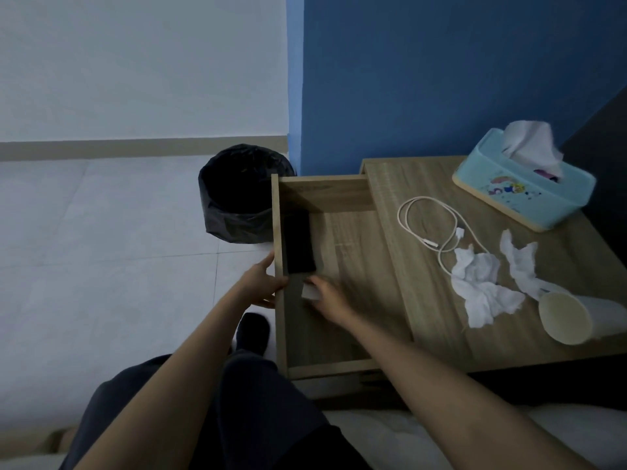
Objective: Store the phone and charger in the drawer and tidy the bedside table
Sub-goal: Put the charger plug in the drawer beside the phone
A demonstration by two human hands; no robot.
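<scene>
The wooden drawer [356,266] of the bedside table [441,320] is pulled out. A black phone [299,244] lies flat inside it along the front panel. My left hand [263,283] grips that front panel from outside. My right hand [327,300] is down in the drawer just below the phone, its fingers closed on a small white charger block [309,292]; the hand is slightly blurred. A white charging cable [437,225] lies looped on the tabletop, apart from both hands.
Two crumpled tissues [481,286] [519,262] and a paper cup [570,317] on its side lie on the tabletop. A light-blue tissue box [522,184] stands at its back corner. A black-lined bin [242,195] stands on the floor beside the drawer.
</scene>
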